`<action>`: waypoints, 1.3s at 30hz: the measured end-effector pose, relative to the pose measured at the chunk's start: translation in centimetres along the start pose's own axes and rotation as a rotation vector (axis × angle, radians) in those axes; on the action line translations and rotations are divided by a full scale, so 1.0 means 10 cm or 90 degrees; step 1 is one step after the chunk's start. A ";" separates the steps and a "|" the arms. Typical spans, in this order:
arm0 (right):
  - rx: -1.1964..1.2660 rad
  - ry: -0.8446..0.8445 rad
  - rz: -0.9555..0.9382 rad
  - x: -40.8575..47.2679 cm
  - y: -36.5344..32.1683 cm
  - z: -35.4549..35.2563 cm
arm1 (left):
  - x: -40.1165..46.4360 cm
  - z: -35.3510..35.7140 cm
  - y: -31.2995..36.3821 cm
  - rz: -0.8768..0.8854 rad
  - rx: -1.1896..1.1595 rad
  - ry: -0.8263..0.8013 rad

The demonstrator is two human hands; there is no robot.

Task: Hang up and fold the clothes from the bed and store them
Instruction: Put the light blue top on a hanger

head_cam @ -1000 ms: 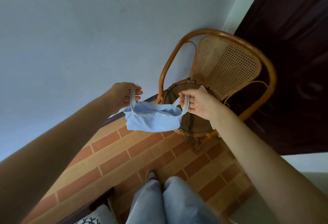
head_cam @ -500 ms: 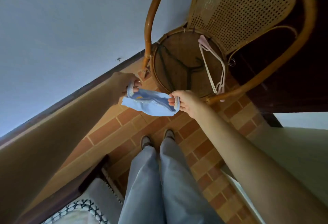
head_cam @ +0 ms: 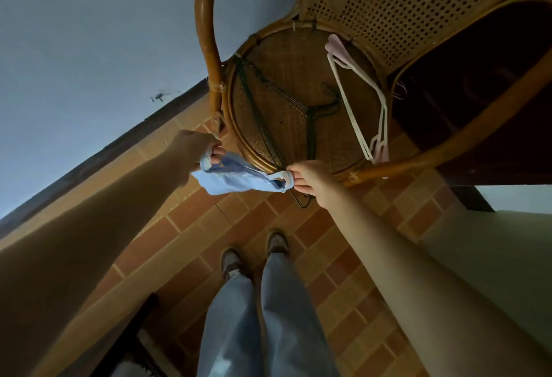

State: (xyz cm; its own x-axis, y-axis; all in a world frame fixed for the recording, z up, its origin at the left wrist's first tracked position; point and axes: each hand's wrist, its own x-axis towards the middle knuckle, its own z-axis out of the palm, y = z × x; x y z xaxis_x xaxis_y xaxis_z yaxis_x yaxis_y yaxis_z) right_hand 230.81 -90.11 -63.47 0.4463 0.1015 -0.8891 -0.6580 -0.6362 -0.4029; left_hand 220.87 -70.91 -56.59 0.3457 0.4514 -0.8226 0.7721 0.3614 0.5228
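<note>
Nearest the camera, 2 legs in light jeans (head_cam: 263, 317) are standing on the brick-tiled floor (head_cam: 343, 272), below both hands. The left hand (head_cam: 195, 149) is gripping one strap end of a small light-blue garment (head_cam: 236, 179), fingers curled round it, and the right hand (head_cam: 307, 178) is pinching the other strap. The garment is stretching between them, its long axis running left to right, sagging downward. Beyond the hands a rattan chair (head_cam: 298, 101) is carrying dark hangers (head_cam: 263, 125) and white hangers (head_cam: 358, 107) on its seat.

Small light-blue garment (head_cam: 233, 181) stretched by its white straps before the chair seat
</note>
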 end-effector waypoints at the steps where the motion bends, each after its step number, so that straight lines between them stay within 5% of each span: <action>1: -0.005 -0.001 -0.004 0.09 0.01 -0.02 | 0.07 0.01 -0.03 -0.002 0.002 0.004; 7: -0.011 0.085 -0.122 0.49 0.09 -0.14 | 0.32 0.22 -0.08 -0.058 0.028 -0.012; 12: -0.217 0.218 -0.205 0.68 0.18 -0.16 | 0.34 0.36 -0.12 -0.033 0.011 -0.012; 21: -0.403 0.318 -0.155 0.86 0.25 -0.02 | 0.38 0.39 -0.25 -0.039 0.002 -0.023; 31: -0.355 0.329 -0.140 0.92 0.36 0.03 | 0.39 0.40 -0.37 -0.053 0.015 -0.030; 39: -0.169 0.284 -0.227 0.81 0.40 -0.09 | 0.37 0.39 -0.51 -0.057 0.027 -0.018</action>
State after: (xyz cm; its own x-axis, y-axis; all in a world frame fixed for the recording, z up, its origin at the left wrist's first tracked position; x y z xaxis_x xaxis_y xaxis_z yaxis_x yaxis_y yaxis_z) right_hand 232.30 -92.50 -72.07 0.8584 0.0507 -0.5105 -0.2738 -0.7962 -0.5395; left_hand 220.26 -74.28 -63.16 0.2893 0.3959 -0.8715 0.8222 0.3635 0.4380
